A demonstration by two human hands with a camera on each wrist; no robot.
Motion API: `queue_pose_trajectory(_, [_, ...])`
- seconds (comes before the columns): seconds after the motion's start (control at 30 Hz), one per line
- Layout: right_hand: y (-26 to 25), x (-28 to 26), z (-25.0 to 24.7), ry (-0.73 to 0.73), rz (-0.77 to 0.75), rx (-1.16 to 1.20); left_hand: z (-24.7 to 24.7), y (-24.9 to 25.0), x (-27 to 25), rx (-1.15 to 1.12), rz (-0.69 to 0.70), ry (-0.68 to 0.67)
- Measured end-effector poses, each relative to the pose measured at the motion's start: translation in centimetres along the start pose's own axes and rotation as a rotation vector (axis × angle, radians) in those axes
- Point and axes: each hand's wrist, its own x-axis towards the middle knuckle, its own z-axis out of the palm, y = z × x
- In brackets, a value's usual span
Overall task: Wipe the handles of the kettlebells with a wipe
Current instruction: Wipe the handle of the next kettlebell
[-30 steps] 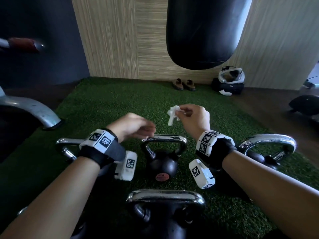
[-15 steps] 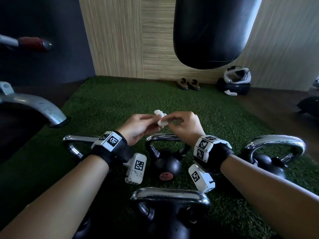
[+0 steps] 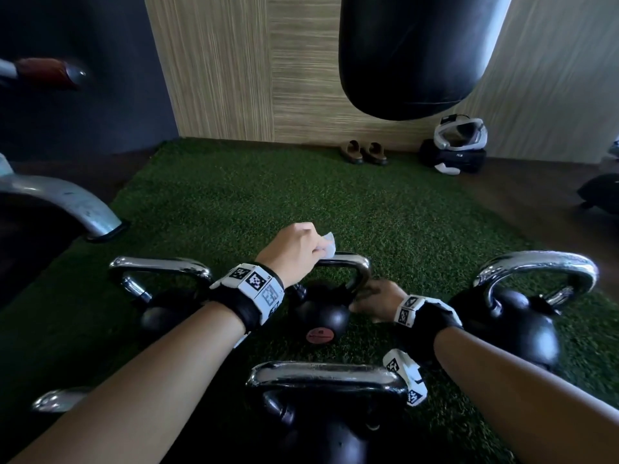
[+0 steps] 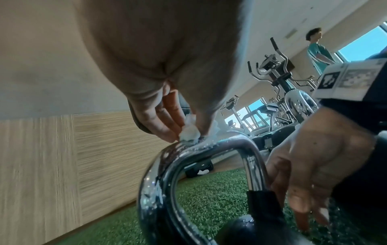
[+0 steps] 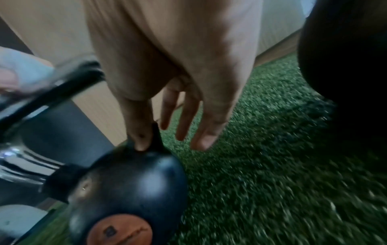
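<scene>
A small black kettlebell (image 3: pixel 321 318) with a chrome handle (image 3: pixel 351 264) stands mid-turf. My left hand (image 3: pixel 315 251) pinches a crumpled white wipe (image 3: pixel 327 245) and presses it onto the top bar of that handle. In the left wrist view the wipe (image 4: pixel 188 131) sits between my fingertips on the wet chrome handle (image 4: pixel 211 146). My right hand (image 3: pixel 361 303) is low beside the handle's right post. Its fingers (image 5: pixel 140 132) are straight, and one fingertip touches the black ball (image 5: pixel 130 182).
Bigger kettlebells stand at left (image 3: pixel 160 272), at right (image 3: pixel 516 316) and nearest me (image 3: pixel 328 380) on the green turf (image 3: pixel 234 195). A black punching bag (image 3: pixel 415 55) hangs ahead. Shoes (image 3: pixel 363 152), a bag with headgear (image 3: pixel 459 145), a metal machine leg (image 3: pixel 67 202). A person (image 4: pixel 318 49) stands by exercise machines.
The wipe went from my right hand to my left. My left hand came down onto the middle kettlebell's handle with it. My right hand dropped to the kettlebell's right side.
</scene>
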Motion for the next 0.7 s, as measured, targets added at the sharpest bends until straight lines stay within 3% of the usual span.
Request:
queue_pose_trajectory(0.07, [1.1, 0.3, 1.3, -0.012, -0.054, 0.11, 0.3, -0.4, 0.2, 0.022, -0.01, -0.041])
queue_pose_trajectory(0.23, [1.4, 0.8, 3.2, 0.139, -0.164, 0.188, 0.3, -0.6, -0.4, -0.007, 0.087, -0.02])
queue_pose_trajectory(0.3, [1.8, 1.1, 3.6, 0.161, -0.163, 0.196, 0.3, -1.4, -1.2, -0.041, 0.121, 0.046])
queue_pose_trajectory(0.43, [2.5, 1.5, 3.7, 0.165, -0.151, 0.177, 0.6, -4.0, -2.8, -0.153, 0.013, 0.249])
queue_pose_trajectory(0.57, [2.6, 1.5, 3.6, 0.186, -0.174, 0.162, 1.6, -3.6, -4.2, -0.139, 0.106, 0.294])
queue_pose_trajectory(0.7, [2.3, 0.9, 3.6, 0.19, -0.197, 0.149, 3.0, -5.3, -5.0, -0.362, -0.202, 0.448])
